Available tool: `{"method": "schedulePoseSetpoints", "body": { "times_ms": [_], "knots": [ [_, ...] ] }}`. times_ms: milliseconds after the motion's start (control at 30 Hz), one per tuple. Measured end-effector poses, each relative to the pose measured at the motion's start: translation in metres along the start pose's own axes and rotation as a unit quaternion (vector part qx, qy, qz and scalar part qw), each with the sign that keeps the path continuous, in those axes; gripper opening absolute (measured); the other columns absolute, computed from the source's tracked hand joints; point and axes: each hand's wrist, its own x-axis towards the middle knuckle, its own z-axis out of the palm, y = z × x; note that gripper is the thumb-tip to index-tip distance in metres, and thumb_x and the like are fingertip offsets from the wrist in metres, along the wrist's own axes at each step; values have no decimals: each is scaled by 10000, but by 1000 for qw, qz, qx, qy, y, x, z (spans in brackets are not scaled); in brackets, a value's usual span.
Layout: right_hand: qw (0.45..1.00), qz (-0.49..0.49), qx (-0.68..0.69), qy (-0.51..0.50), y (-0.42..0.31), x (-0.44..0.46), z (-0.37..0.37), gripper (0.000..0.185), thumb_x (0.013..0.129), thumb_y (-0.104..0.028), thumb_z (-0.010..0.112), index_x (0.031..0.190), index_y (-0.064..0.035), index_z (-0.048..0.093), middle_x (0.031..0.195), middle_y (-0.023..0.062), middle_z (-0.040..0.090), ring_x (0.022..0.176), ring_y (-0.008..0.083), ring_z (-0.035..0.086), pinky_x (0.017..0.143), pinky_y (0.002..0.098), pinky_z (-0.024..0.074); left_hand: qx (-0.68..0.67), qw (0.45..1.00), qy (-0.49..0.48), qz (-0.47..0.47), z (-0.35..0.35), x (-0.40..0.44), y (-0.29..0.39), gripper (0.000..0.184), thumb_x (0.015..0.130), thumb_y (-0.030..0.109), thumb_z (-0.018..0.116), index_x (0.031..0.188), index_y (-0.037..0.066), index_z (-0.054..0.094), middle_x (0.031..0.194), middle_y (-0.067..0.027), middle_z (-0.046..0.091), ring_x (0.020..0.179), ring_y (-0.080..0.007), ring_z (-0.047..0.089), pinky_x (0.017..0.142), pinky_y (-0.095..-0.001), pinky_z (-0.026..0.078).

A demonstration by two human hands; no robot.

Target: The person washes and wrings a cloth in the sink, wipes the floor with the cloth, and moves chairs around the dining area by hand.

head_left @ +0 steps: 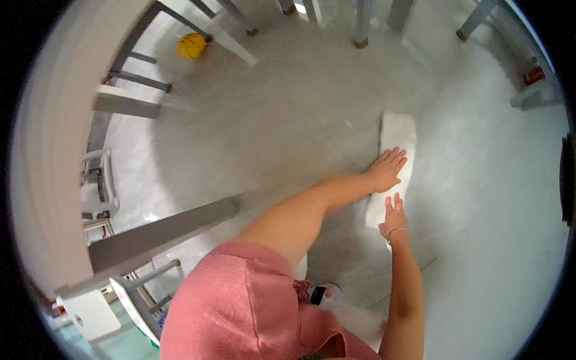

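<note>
A long, folded white cloth [398, 129] lies flat on the grey floor, right of the middle of the view. My left hand [387, 170] rests palm down on its middle part, fingers stretched out and slightly spread. Closer to me, my right hand [393, 217], with a bracelet [393, 233] at the wrist, touches the near end of the cloth. Two of its fingers are stretched out and point away from me; the rest are partly hidden. Neither hand is wrapped round anything.
Grey table leg [168, 231] slants in at the left. Furniture legs [363, 24] stand along the far side, near a yellow ball [191, 45]. A white chair [108, 180] is at the left, a red object [533, 75] at the far right. My foot [325, 293] shows below.
</note>
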Motion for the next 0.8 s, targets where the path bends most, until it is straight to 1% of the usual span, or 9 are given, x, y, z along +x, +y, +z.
{"method": "schedulePoseSetpoints", "body": {
  "times_ms": [67,133,200,267,433,567,633,733,800],
  "knots": [
    [1000,24,-7,13,-8,4,3,876,694,-217,716,1385,-38,209,1450,197,92,1326,350,179,1039,357,309,21,996,80,42,5,9,1,661,803,338,566,1322,-1,334,1421,-177,240,1333,-333,175,1079,-456,155],
    [996,82,9,14,-26,16,-11,847,679,-111,682,1375,-12,211,1442,210,126,1313,379,197,1079,367,240,24,994,75,75,7,21,-7,665,808,356,557,1331,14,330,1432,-155,233,1338,-323,170,1084,-451,139],
    [995,84,23,38,-35,33,-36,830,689,-136,676,1365,6,217,1429,227,163,1308,385,210,1074,367,249,53,993,76,79,-11,34,-29,669,818,384,540,1348,39,320,1449,-121,218,1345,-305,162,1091,-443,121],
    [992,27,-32,119,-45,61,-52,811,694,-146,674,1356,6,230,1431,220,173,1310,388,208,1068,365,261,67,993,86,47,-51,53,-63,664,828,390,528,1354,46,313,1453,-110,214,1346,-295,167,1094,-433,123],
    [979,-49,10,199,-142,131,-117,733,717,-147,658,1344,-33,297,1444,167,190,1326,350,200,1058,366,281,126,984,125,-13,-141,35,-191,632,830,364,534,1332,30,344,1427,-137,270,1328,-285,232,1090,-406,168],
    [975,-129,-16,183,-249,172,-122,762,694,-225,689,1340,-57,320,1453,110,208,1334,308,207,1058,400,262,189,966,128,-123,-183,-50,-296,628,823,363,537,1314,14,360,1405,-175,294,1313,-317,250,1083,-415,177],
    [969,-187,4,159,-297,177,-106,759,724,-255,658,1361,-70,288,1464,95,172,1350,282,157,1079,397,200,236,941,105,-218,-192,-114,-330,651,857,406,492,1356,39,290,1441,-132,223,1327,-312,204,1081,-418,180],
    [957,-270,-18,107,-353,143,-93,721,789,-260,578,1397,-91,229,1485,77,108,1371,248,74,1104,368,107,237,908,76,-338,-201,-213,-336,681,866,401,469,1381,27,229,1455,-152,176,1336,-323,170,1081,-428,166],
    [952,-283,5,118,-368,129,-80,702,803,-251,557,1399,-93,223,1487,64,102,1371,237,75,1107,364,102,225,894,76,-379,-201,-245,-332,692,869,399,460,1389,21,204,1457,-162,163,1339,-327,158,1082,-432,158]
  ]
}}
